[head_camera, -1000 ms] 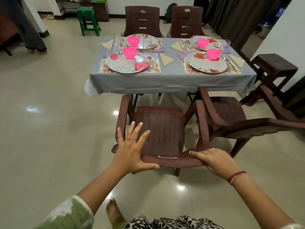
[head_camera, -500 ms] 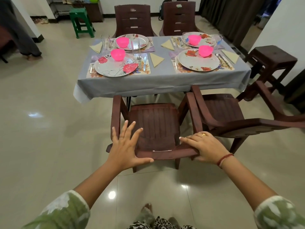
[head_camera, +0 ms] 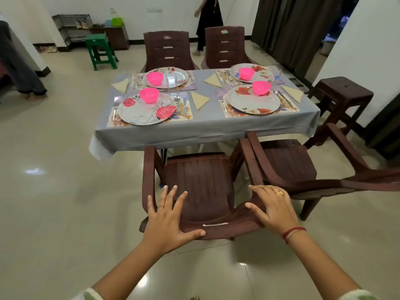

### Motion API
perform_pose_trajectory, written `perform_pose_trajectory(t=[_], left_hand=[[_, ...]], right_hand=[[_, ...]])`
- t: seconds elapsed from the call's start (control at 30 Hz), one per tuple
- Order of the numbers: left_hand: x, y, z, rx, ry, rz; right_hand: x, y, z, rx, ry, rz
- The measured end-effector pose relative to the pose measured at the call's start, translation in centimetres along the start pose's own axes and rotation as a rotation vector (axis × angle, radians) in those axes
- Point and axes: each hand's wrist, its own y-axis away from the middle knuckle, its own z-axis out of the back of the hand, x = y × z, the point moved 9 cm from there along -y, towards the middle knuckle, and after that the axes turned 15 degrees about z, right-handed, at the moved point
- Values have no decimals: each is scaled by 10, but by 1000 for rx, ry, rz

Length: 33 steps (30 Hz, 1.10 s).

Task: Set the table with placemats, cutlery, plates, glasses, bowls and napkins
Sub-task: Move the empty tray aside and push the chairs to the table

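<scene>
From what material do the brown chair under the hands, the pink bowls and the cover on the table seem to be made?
The chair looks like moulded plastic with a dull sheen: ribbed seat, one-piece arms and back. Both hands rest on its top edge. The pink bowls seem glossy, slightly see-through plastic. The grey tablecloth hangs soft with folds at the corner, probably woven fabric, matte.

Bright even light, floor (head_camera: 54,191) glare, wide-angle edge distortion
</scene>
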Motion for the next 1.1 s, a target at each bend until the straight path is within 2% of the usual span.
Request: perform_pose_trajectory(t=[0.3, 0.47, 0.63, 0.73, 0.87, 1.0, 1.1], left_hand=[[6, -13, -2, 25, 59, 0], [14, -28, 0, 31, 51, 42], [14, -29, -3, 67, 32, 55], [12, -30, -2, 73, 60, 47], [1, -35, 9, 49, 160, 25], [-22, -35, 19, 40, 225, -94], [-50, -8, 7, 50, 122, -281]], right_hand=[[-5, -3, -3, 32, -30, -41], [-12, -12, 12, -112, -134, -129], [-11, -16, 1, -31, -74, -123], [-14, -15, 8, -109, -137, -143], [-18, -6, 27, -309, -184, -160], [-23, 8, 45, -401, -153, -150], [-13, 10, 30, -254, -57, 8]])
